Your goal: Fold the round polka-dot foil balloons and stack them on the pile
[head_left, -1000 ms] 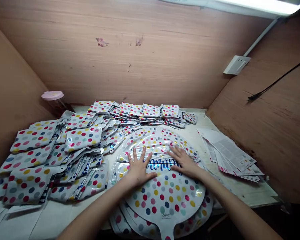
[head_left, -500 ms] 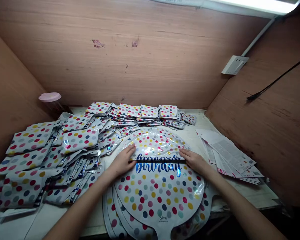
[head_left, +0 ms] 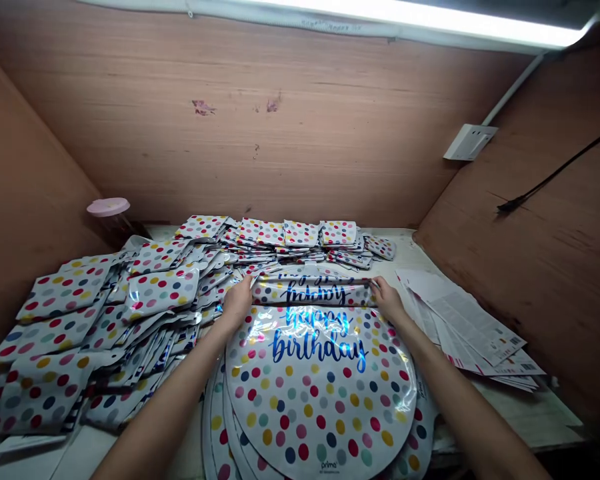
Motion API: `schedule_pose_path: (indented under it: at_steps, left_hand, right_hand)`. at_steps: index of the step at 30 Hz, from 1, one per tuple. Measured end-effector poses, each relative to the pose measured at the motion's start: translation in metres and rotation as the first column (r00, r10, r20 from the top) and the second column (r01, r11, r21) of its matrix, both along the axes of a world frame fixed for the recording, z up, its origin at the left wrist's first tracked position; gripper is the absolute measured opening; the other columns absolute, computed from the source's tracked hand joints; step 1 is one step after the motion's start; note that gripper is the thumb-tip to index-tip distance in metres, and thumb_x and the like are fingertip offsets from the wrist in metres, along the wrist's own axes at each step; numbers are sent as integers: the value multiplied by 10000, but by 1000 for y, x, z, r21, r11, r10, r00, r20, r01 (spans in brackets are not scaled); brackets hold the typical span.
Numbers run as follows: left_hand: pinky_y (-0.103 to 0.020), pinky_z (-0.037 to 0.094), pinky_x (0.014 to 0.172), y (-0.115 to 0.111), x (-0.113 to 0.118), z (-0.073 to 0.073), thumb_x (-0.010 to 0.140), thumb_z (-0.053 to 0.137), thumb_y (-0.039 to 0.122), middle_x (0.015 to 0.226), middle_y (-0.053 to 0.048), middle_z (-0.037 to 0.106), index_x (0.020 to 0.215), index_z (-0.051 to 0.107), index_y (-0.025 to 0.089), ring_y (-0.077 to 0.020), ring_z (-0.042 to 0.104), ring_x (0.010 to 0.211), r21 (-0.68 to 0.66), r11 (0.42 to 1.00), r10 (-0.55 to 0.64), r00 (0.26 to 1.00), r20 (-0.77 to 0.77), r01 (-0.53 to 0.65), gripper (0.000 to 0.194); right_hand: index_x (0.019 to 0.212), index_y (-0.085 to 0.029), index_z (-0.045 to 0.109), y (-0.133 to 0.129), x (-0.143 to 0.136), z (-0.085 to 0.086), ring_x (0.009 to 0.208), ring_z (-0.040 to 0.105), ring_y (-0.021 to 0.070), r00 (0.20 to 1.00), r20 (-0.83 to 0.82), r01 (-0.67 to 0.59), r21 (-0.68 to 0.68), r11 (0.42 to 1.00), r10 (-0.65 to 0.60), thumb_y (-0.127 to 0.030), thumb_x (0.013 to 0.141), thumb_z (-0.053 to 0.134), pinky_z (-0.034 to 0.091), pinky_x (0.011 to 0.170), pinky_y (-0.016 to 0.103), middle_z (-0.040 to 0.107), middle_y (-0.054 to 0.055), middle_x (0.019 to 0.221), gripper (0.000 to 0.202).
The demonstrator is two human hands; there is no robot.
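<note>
A round white foil balloon (head_left: pixel 320 400) with coloured dots and blue "happy birthday" lettering lies flat on a stack of similar balloons. My left hand (head_left: pixel 239 300) is closed on the left end of a folded or lifted band of foil at its upper part. At the band's right end, my right hand (head_left: pixel 386 298) pinches the foil. The band stretches straight between both hands, and mirrored lettering shows on it. Fingertips of both hands are partly hidden by the foil.
Folded dotted packets (head_left: pixel 163 290) are heaped at the left, with more packets (head_left: pixel 300 233) in a row along the back. Printed cards (head_left: pixel 470 320) lie at the right. A jar with a pink lid (head_left: pixel 109 207) stands back left. A black cable (head_left: pixel 555 173) hangs at the right.
Both hands have moved from resting at the lettering to farther up the balloon, now gripping the foil. The full "happy birthday" lettering has come into view below the band. The camera view has tilted up slightly.
</note>
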State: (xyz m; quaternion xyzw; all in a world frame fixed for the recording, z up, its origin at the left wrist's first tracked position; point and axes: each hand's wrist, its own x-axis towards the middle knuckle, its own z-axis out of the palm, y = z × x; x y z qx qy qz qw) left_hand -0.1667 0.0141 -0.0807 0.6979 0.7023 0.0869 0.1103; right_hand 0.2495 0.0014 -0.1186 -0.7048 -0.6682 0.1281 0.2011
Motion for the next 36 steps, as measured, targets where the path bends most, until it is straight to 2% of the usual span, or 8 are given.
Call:
schedule_pose_path:
  at_steps: [8, 13, 17, 22, 26, 30, 33, 36]
  left_hand:
    - [-496, 438, 908, 28, 47, 17, 896, 335, 111, 1214, -241, 553, 1295, 456, 99, -335, 537, 1145, 100, 995, 26, 984, -178, -8, 417]
    - [-431, 317, 1087, -10, 123, 12, 863, 521, 312, 1410, -102, 433, 1388, 412, 243, -290, 350, 1325, 38, 870, -473, 853, -223, 492, 541]
    - [-445, 481, 890, -13, 181, 7, 742, 677, 270, 1277, -215, 513, 1392, 404, 126, -350, 530, 1126, -78, 882, -469, 850, -238, 465, 719]
    - [-379, 531, 767, 2, 201, 25, 885, 576, 227, 1097, -158, 610, 1142, 583, 71, -245, 621, 958, -49, 936, -349, 899, -264, 349, 301]
    - [-339, 520, 781, 11, 179, 81, 934, 482, 195, 979, -107, 652, 1035, 617, 101, -203, 650, 908, 75, 944, -296, 927, -232, 321, 193]
    - [-416, 489, 817, 14, 136, 183, 959, 358, 211, 1005, -165, 643, 1100, 580, 81, -301, 630, 995, 352, 906, -174, 964, -198, 236, 293]
    - [-410, 466, 862, 2, 102, 253, 980, 285, 307, 953, -113, 638, 1111, 580, 99, -285, 620, 1029, 683, 717, -118, 990, -79, 140, 385]
    - [-390, 446, 915, -25, 78, 270, 982, 194, 325, 1028, -90, 623, 1193, 554, 112, -239, 580, 1124, 791, 570, -275, 959, -70, 221, 468]
  right_hand:
    - [1151, -168, 568, 65, -22, 12, 956, 613, 205, 949, 313, 105, -222, 969, -31, -362, 946, 503, 503, 827, 396, 621, 89, 1103, 289]
    - [1153, -161, 567, 71, -25, 26, 934, 612, 184, 925, 378, 93, -271, 958, 17, -349, 926, 550, 528, 801, 382, 602, 70, 1120, 296]
    - [1188, -122, 541, 44, -44, 46, 1000, 578, 270, 895, 442, 130, -127, 983, -61, -295, 948, 473, 479, 818, 424, 598, 167, 1114, 303]
    - [1088, -163, 588, -35, -87, 34, 1072, 513, 260, 911, 412, -43, 120, 992, -10, -303, 980, 311, 405, 899, 383, 576, 145, 1141, 329]
    - [1253, -190, 540, -67, -95, 0, 1218, 442, 279, 948, 282, -177, 77, 981, 149, -484, 942, 377, 365, 990, 397, 511, 133, 1296, 458]
    - [1432, -257, 360, -61, -88, -18, 1413, 163, 306, 945, 271, -184, -20, 983, 182, -581, 934, 312, 173, 1116, 494, 286, 87, 1517, 596]
    - [1456, -261, 308, -54, -89, -16, 1420, 148, 303, 955, 244, -170, -19, 985, 169, -576, 931, 332, 123, 1131, 513, 253, 80, 1536, 613]
    - [1494, -139, 138, -61, -91, -6, 1430, 93, 317, 983, 158, -118, 146, 982, 95, -588, 889, 430, 138, 1137, 520, 170, 164, 1546, 809]
